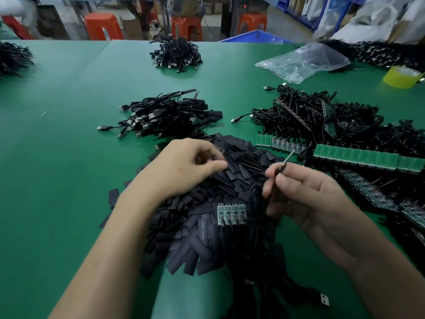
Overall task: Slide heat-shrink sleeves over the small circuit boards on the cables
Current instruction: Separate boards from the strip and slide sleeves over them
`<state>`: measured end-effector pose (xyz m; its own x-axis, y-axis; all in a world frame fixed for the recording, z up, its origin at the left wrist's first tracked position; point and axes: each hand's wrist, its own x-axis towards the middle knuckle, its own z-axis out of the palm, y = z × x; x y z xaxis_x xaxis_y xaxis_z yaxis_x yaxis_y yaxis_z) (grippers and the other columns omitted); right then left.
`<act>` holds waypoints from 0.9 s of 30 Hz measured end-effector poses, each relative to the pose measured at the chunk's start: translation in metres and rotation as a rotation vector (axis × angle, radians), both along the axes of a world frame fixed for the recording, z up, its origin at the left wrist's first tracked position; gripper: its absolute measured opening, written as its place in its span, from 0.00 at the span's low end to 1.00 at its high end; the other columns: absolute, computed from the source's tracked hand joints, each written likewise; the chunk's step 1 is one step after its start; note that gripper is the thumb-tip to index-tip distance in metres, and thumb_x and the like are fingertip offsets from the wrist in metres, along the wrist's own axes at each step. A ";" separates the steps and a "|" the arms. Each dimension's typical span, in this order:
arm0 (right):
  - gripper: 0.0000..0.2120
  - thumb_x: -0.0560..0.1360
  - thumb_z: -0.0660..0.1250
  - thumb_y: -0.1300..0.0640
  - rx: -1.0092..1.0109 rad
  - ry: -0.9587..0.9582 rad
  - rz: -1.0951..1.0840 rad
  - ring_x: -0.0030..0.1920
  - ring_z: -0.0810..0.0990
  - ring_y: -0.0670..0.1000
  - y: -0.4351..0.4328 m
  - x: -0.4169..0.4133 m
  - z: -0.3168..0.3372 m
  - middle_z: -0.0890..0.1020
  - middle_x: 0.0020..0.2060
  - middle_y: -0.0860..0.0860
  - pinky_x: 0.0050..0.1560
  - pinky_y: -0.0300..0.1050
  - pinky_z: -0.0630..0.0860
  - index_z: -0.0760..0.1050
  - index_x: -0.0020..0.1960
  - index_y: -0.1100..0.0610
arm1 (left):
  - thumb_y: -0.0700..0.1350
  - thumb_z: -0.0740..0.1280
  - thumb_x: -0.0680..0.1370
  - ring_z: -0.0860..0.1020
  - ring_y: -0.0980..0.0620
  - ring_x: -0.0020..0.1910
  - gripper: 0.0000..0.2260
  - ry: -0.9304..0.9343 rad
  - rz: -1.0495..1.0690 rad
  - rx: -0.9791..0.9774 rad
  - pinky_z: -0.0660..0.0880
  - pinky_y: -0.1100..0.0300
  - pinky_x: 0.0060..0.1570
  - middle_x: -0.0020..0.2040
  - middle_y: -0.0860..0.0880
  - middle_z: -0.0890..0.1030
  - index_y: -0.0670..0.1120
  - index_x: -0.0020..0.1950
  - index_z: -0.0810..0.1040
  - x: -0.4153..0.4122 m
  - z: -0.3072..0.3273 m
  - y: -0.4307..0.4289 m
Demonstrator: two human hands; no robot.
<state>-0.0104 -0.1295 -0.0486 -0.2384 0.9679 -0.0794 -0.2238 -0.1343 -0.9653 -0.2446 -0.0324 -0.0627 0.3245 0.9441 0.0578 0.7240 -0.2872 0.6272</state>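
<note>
A heap of flat black heat-shrink sleeves (207, 217) covers the green table in front of me. My left hand (186, 166) hovers over its far side, fingers curled; blur hides whether it pinches a sleeve. My right hand (296, 192) grips a thin dark tool (279, 171) whose metal tip points up and away; black cables (255, 194) hang beside it. A small strip of joined circuit boards (231, 214) lies on the sleeves between my hands.
Green board panels (368, 158) and tangled USB cables (322, 118) lie at the right. A pile of sleeved cables (170, 116) sits beyond the heap, another bundle (177, 54) farther back. A clear plastic bag (303, 62) and yellow tape roll (401, 77) are far right.
</note>
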 end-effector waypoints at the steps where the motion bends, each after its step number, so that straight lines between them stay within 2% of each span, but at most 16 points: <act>1: 0.09 0.68 0.73 0.50 0.018 -0.020 -0.019 0.38 0.81 0.46 0.003 0.001 0.004 0.84 0.38 0.52 0.38 0.37 0.79 0.86 0.46 0.51 | 0.59 0.71 0.77 0.79 0.59 0.43 0.08 0.073 0.055 0.039 0.76 0.62 0.45 0.43 0.58 0.82 0.58 0.51 0.84 0.000 -0.005 0.002; 3: 0.12 0.67 0.72 0.45 0.089 -0.138 -0.059 0.39 0.80 0.45 0.011 0.003 0.014 0.82 0.36 0.50 0.41 0.35 0.78 0.86 0.46 0.49 | 0.60 0.70 0.78 0.79 0.54 0.50 0.13 0.180 0.229 0.154 0.74 0.58 0.47 0.49 0.58 0.78 0.55 0.57 0.82 0.002 -0.018 0.004; 5: 0.14 0.68 0.71 0.40 0.184 -0.312 -0.107 0.40 0.80 0.47 0.021 0.004 0.025 0.81 0.35 0.49 0.45 0.37 0.79 0.85 0.45 0.48 | 0.62 0.69 0.77 0.78 0.51 0.55 0.18 0.195 0.359 0.209 0.74 0.56 0.49 0.53 0.54 0.78 0.53 0.61 0.81 0.005 -0.030 0.006; 7: 0.12 0.74 0.70 0.41 0.276 -0.450 -0.121 0.41 0.82 0.50 0.033 0.002 0.034 0.82 0.36 0.50 0.47 0.43 0.81 0.84 0.44 0.49 | 0.65 0.69 0.76 0.78 0.48 0.55 0.21 0.207 0.408 0.221 0.74 0.55 0.47 0.53 0.52 0.79 0.52 0.59 0.82 0.009 -0.041 0.007; 9: 0.10 0.80 0.67 0.48 0.334 -0.542 -0.080 0.39 0.84 0.52 0.046 -0.002 0.041 0.84 0.36 0.53 0.43 0.43 0.81 0.81 0.44 0.51 | 0.66 0.70 0.74 0.79 0.48 0.54 0.21 0.216 0.427 0.239 0.71 0.57 0.44 0.51 0.52 0.79 0.52 0.57 0.83 0.012 -0.046 0.007; 11: 0.09 0.84 0.63 0.51 0.341 -0.665 -0.024 0.34 0.84 0.53 0.058 -0.008 0.045 0.84 0.34 0.54 0.39 0.42 0.79 0.76 0.46 0.51 | 0.65 0.72 0.74 0.78 0.49 0.53 0.19 0.215 0.430 0.248 0.70 0.58 0.44 0.51 0.53 0.80 0.54 0.56 0.84 0.012 -0.047 0.007; 14: 0.09 0.84 0.59 0.49 0.373 -0.849 0.034 0.29 0.78 0.49 0.072 -0.016 0.044 0.81 0.30 0.50 0.36 0.46 0.73 0.71 0.45 0.48 | 0.59 0.73 0.76 0.78 0.51 0.53 0.10 0.222 0.424 0.258 0.69 0.59 0.43 0.49 0.55 0.80 0.57 0.54 0.85 0.010 -0.046 0.010; 17: 0.10 0.82 0.60 0.45 0.426 -1.003 0.061 0.31 0.72 0.43 0.081 -0.022 0.043 0.79 0.33 0.42 0.37 0.47 0.69 0.72 0.46 0.48 | 0.55 0.73 0.77 0.75 0.53 0.51 0.05 0.214 0.403 0.231 0.68 0.59 0.44 0.46 0.57 0.76 0.58 0.51 0.86 0.007 -0.046 0.011; 20: 0.15 0.79 0.57 0.39 0.392 -1.045 0.146 0.31 0.73 0.41 0.085 -0.025 0.044 0.80 0.36 0.40 0.38 0.47 0.69 0.75 0.46 0.48 | 0.55 0.72 0.78 0.77 0.54 0.50 0.05 0.184 0.385 0.185 0.72 0.58 0.47 0.47 0.58 0.79 0.57 0.51 0.86 0.004 -0.038 0.010; 22: 0.20 0.81 0.54 0.36 0.367 -0.979 0.178 0.31 0.73 0.40 0.086 -0.027 0.042 0.83 0.38 0.42 0.38 0.45 0.68 0.78 0.47 0.48 | 0.53 0.73 0.78 0.79 0.56 0.43 0.04 0.025 0.368 0.113 0.75 0.58 0.47 0.42 0.58 0.83 0.55 0.48 0.86 -0.001 -0.025 0.009; 24: 0.26 0.83 0.50 0.35 0.364 -0.901 0.170 0.30 0.72 0.41 0.088 -0.027 0.039 0.82 0.35 0.44 0.38 0.43 0.67 0.80 0.48 0.49 | 0.48 0.72 0.79 0.80 0.56 0.36 0.04 -0.344 0.246 -0.125 0.76 0.60 0.42 0.38 0.54 0.85 0.50 0.46 0.85 -0.008 -0.008 0.005; 25: 0.27 0.83 0.49 0.34 0.369 -0.878 0.161 0.29 0.71 0.42 0.089 -0.027 0.037 0.80 0.32 0.45 0.36 0.40 0.67 0.81 0.48 0.49 | 0.45 0.70 0.81 0.80 0.56 0.35 0.05 -0.468 0.152 -0.227 0.76 0.62 0.42 0.37 0.53 0.85 0.48 0.48 0.85 -0.011 0.002 0.001; 27: 0.29 0.82 0.50 0.32 0.388 -0.879 0.153 0.28 0.70 0.43 0.090 -0.026 0.035 0.76 0.30 0.46 0.33 0.39 0.65 0.82 0.48 0.48 | 0.44 0.66 0.82 0.77 0.56 0.35 0.08 -0.520 -0.002 -0.299 0.74 0.67 0.41 0.37 0.52 0.81 0.45 0.54 0.85 -0.016 0.016 -0.005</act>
<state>-0.0364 -0.0399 -0.0138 -0.3724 0.9276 0.0291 0.5912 0.2613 -0.7631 -0.2607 -0.0376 -0.0463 0.3268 0.9433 -0.0583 0.3001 -0.0451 0.9528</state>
